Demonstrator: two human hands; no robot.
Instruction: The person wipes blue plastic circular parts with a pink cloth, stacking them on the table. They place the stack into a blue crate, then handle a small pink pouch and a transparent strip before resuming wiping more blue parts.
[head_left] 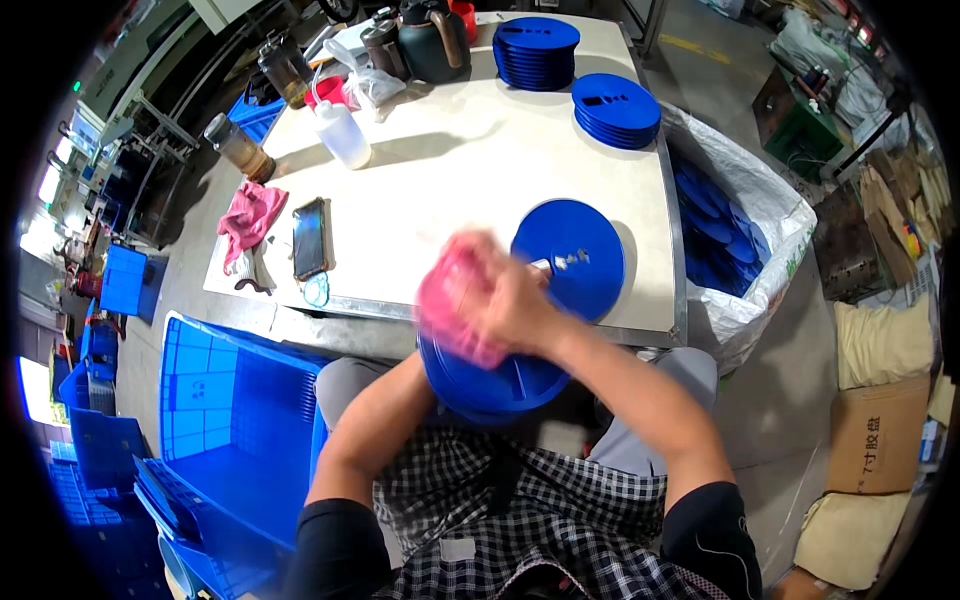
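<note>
Where our knees part at the near edge of the pale, flat-topped counter (420, 185), we have a round, smooth blue disc (495, 388) tilted above our lap. Across its upper part lies a crumpled pink cloth (458, 300), blurred, with our bare right grip (515, 308) closed on it. Our left forearm (375, 420) reaches in behind the disc, where the left grip is hidden, so we cannot tell what it grasps.

Just beyond our right grip, a second flat blue disc (595, 285) lies on the counter, small whitish bits (572, 260) near its middle. Farther off we have two stacks, a taller blue stack (535, 65) and a lower blue stack (617, 115). Right of the counter stands an open white woven sack (785, 235) holding more blue discs.

Over on our left, a dark rectangular phone (310, 237) lies near a rumpled pink rag (250, 215); beyond them stands a translucent white squeeze bottle (345, 138). Beside our left knee is an open blue plastic crate (235, 430).
</note>
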